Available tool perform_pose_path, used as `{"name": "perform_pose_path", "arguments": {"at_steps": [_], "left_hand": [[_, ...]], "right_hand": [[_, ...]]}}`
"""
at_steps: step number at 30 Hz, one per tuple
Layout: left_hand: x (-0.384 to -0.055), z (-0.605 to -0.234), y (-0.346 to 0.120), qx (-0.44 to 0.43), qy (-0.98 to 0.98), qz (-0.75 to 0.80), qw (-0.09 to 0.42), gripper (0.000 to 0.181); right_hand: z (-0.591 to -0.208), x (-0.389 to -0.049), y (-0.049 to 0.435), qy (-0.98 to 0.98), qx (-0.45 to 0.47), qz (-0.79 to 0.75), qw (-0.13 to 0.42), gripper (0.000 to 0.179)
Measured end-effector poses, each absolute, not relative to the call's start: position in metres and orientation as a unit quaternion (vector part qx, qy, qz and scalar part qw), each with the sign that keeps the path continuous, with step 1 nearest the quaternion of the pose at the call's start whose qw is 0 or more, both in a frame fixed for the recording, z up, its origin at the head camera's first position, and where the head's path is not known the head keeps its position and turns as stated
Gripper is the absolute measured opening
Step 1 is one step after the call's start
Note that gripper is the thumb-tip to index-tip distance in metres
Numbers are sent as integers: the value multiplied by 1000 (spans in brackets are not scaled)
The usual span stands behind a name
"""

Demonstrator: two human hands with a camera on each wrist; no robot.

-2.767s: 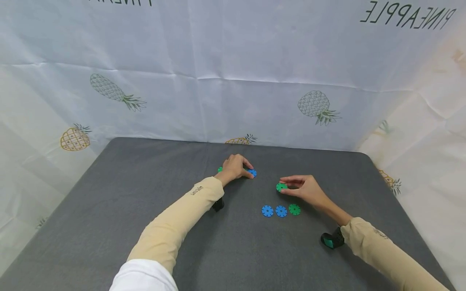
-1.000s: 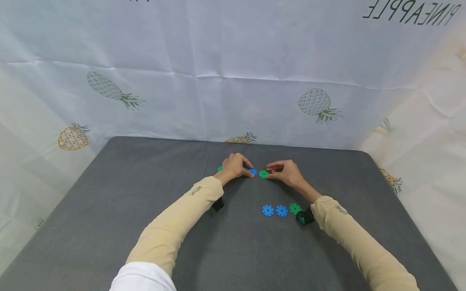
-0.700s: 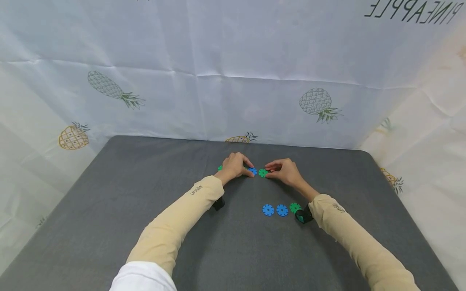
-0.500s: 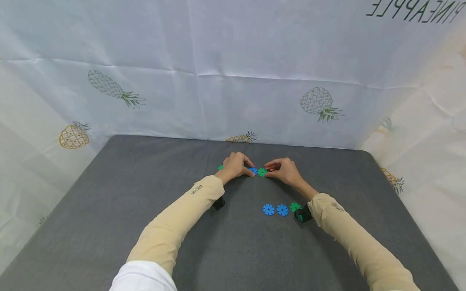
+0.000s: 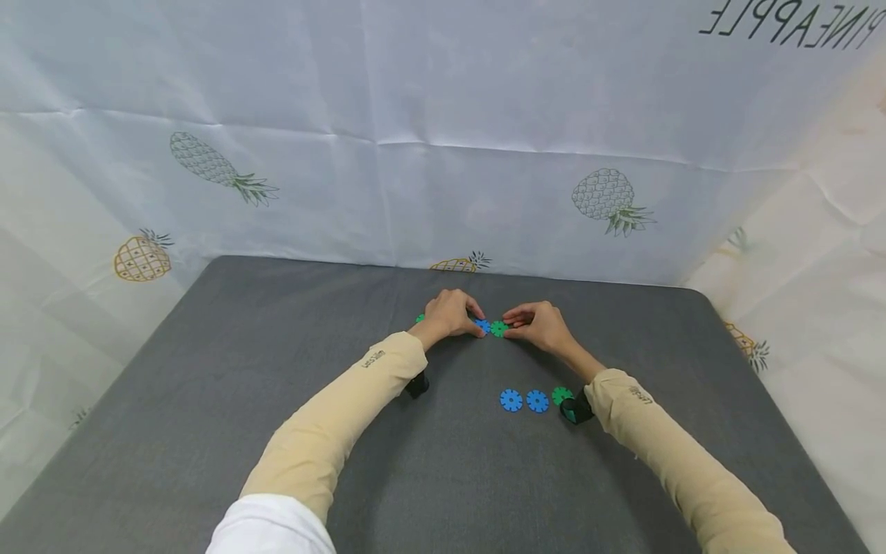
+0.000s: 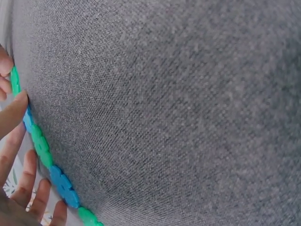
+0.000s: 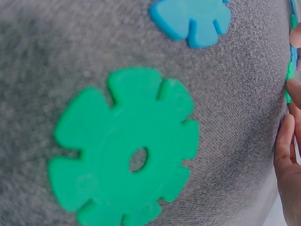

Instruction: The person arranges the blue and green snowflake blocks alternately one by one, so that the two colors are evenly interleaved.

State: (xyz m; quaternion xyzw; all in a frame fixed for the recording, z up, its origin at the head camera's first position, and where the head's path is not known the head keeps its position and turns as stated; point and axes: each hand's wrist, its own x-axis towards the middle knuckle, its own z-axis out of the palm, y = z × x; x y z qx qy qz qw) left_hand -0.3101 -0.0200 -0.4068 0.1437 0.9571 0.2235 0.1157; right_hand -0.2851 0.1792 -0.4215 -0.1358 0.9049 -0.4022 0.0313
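Observation:
In the head view my left hand (image 5: 447,314) pinches a blue notched plastic disc (image 5: 484,327) near the back of the table. Opposite it, my right hand (image 5: 542,326) pinches a green notched disc (image 5: 498,329) by its right edge. The edges of these two discs meet; whether their slots interlock is too small to tell. The left wrist view has a row of discs alternating green and blue, with another green disc (image 6: 41,146) and blue disc (image 6: 64,186) running beneath the left fingers. My left hand hides most of this row from the head camera.
Nearer the front lie a loose blue disc (image 5: 511,400), a second blue disc (image 5: 537,401) and a loose green disc (image 5: 561,395), partly covered by the right wrist strap (image 5: 577,409). A pineapple-print curtain (image 5: 388,192) hangs behind the grey table (image 5: 277,323).
My right hand has carried its green disc left and away from me, up against the blue disc. My left hand has stayed nearly still. The loose discs have not moved on the table.

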Motion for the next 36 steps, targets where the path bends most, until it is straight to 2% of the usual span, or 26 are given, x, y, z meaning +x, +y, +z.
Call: {"name": "perform_pose_path", "arguments": {"at_steps": [22,36], "left_hand": [[-308,-411,-21,165,949,257,80,32],[-305,-413,-15,181,935,295,71,31]], "right_hand": [[-424,-285,181,899,-133,-417,32,29],[-414,-268,207,830,-174,-524,74,35]]}}
